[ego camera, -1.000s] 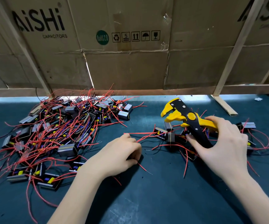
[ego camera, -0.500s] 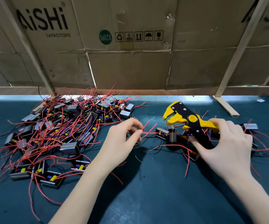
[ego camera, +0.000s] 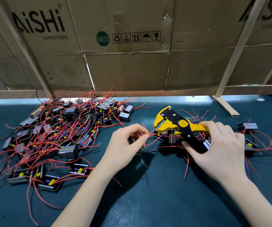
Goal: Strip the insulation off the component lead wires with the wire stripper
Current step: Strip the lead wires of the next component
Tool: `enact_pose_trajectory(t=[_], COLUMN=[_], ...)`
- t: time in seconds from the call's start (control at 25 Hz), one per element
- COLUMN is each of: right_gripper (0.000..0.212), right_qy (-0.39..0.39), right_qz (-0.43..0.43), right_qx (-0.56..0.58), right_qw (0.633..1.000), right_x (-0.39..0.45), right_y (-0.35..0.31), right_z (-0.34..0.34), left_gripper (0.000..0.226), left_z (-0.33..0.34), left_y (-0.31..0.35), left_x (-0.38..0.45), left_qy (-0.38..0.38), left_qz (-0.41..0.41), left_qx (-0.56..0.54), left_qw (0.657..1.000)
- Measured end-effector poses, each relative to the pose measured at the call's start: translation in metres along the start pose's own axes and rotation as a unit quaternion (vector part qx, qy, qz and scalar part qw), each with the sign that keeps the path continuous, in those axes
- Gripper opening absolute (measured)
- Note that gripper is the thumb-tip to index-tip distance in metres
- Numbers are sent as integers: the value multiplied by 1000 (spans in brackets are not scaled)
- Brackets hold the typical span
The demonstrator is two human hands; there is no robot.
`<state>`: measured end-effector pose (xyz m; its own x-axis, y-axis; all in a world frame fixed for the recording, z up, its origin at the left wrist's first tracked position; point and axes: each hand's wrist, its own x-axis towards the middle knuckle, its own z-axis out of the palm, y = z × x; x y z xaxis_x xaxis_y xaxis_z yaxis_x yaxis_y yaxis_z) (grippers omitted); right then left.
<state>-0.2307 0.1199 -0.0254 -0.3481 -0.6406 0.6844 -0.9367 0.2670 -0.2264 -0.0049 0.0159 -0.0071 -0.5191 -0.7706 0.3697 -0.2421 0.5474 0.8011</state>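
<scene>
Glossy yellow-and-black plastic wire stripper (ego camera: 179, 126) (metal rivets), creased matt cardboard (ego camera: 132, 66)

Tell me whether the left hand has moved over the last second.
Yes. The left hand has moved up and right, away from the big component pile toward the wire stripper, now pinching a red lead wire.
</scene>
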Motion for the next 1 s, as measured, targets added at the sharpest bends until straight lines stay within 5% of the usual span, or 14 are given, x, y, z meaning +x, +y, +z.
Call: enact_pose_trajectory(t=[1.0], right_gripper=[34], right_qy=[33], right_qz=[5], right_qx=[22], right_qw=[999], right_x=[-1], right_y=[-4], right_z=[-5], left_gripper=[14], left_z=[2], left_y=[0], left_x=[-1], left_qy=[-18], left_qz=[-18], left_qx=[5], left_qw=[1000])
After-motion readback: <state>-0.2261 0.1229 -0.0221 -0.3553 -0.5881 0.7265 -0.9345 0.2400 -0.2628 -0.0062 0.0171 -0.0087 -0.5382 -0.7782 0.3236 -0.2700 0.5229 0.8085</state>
